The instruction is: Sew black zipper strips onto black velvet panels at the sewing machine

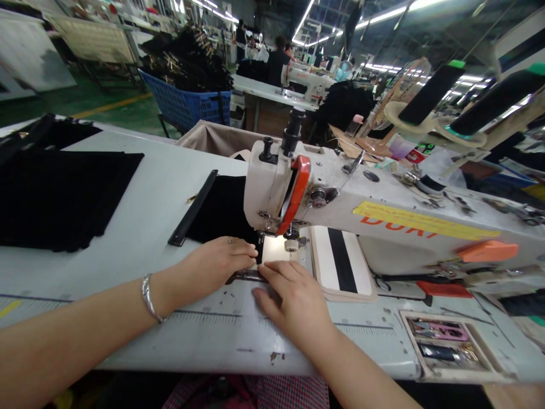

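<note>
I sit at a white sewing machine [383, 221] on a pale table [140, 216]. My left hand [213, 264], a silver bracelet at its wrist, lies with fingers curled and pressed on a small black fabric piece [223, 207] just left of the needle [292, 236]. My right hand [293, 301] lies flat, fingers together, pressing down on a narrow dark strip [247, 276] in front of the lit presser foot. A long black strip [192, 208] lies beside the fabric.
A stack of black fabric [59, 196] covers the table's left. A recessed tray [443, 341] with small tools sits at the right front. Thread cones [430, 94] stand on the right. A blue crate [187, 105] of dark goods and other workers are behind.
</note>
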